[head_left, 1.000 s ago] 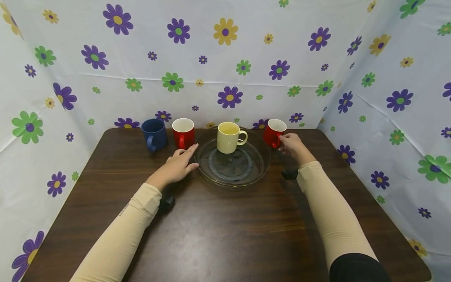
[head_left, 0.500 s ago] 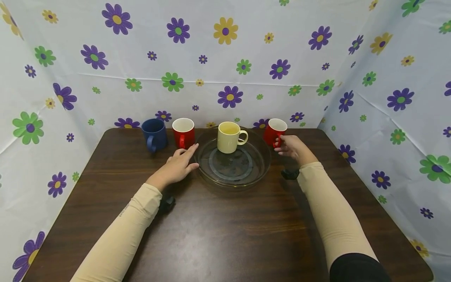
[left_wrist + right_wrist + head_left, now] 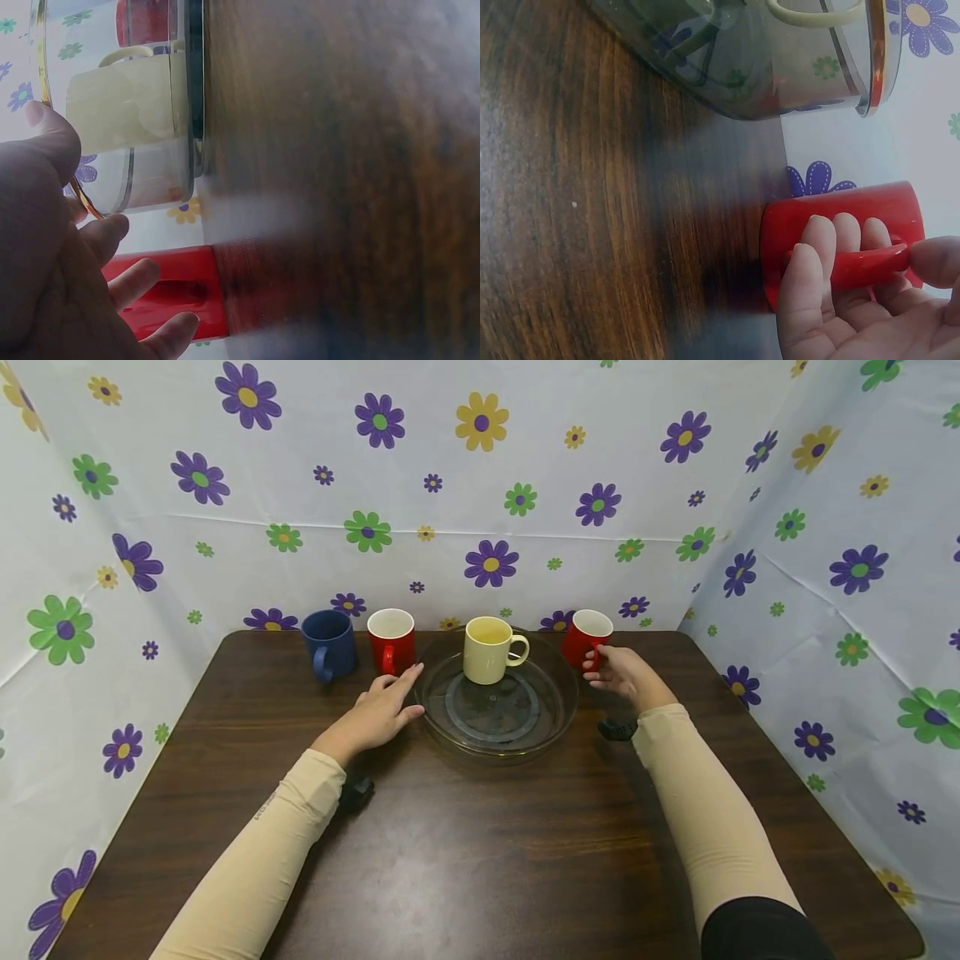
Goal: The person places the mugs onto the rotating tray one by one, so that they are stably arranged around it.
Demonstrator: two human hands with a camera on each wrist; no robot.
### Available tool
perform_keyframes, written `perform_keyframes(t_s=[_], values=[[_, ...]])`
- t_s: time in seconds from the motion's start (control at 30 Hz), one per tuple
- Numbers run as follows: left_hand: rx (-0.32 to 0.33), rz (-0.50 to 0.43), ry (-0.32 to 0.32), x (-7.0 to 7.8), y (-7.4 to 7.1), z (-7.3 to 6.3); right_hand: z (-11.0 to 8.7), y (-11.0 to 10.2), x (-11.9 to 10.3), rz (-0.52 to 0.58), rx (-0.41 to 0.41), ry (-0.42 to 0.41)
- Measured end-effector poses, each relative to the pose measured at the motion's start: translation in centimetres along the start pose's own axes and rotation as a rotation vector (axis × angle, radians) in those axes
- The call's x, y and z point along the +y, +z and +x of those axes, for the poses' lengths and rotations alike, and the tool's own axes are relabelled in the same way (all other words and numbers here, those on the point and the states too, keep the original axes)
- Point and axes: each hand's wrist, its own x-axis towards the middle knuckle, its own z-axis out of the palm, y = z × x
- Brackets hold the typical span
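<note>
A clear glass bowl [image 3: 495, 750] with a yellow mug [image 3: 484, 653] upright inside stands near the table's back edge. My left hand [image 3: 375, 718] touches the bowl's left rim with spread, mostly straight fingers; in the left wrist view the thumb [image 3: 56, 139] lies against the gold-tinted rim. To the right of the bowl is an upright red mug [image 3: 579, 643], white inside. My right hand [image 3: 626, 677] grips its handle [image 3: 866, 266], fingers passing behind the handle and thumb at its upper end. The right wrist view shows this mug [image 3: 840, 199] standing on the table.
Left of the bowl stand another red mug [image 3: 392, 639] and a dark blue mug [image 3: 330, 647], handles facing the front. A flower-printed cloth [image 3: 420, 460] hangs behind and beside the brown wooden table [image 3: 480, 852].
The right hand's fingers have moved further onto the red mug's handle, which has swung slightly to the right. The left hand and the other mugs stay put.
</note>
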Motion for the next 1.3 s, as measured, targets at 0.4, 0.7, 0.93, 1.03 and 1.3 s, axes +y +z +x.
perform_keyframes(t_s=[0.4,0.7,0.93,1.03,1.3], values=[[0.000,-0.002,-0.004,0.05,0.02,-0.09,0.29,0.37,0.19,0.058,-0.009,0.009],[-0.004,-0.014,-0.003,0.16,0.00,-0.11,0.22,0.48,0.13,0.117,-0.018,0.002],[0.005,-0.021,0.003,0.28,-0.17,-0.27,0.17,0.51,-0.09,0.150,-0.040,-0.007],[0.005,-0.024,0.003,0.34,-0.21,-0.32,0.09,0.54,-0.17,0.155,-0.040,-0.008],[-0.001,-0.022,0.004,0.34,-0.24,-0.32,-0.02,0.54,-0.01,0.134,-0.013,-0.042]])
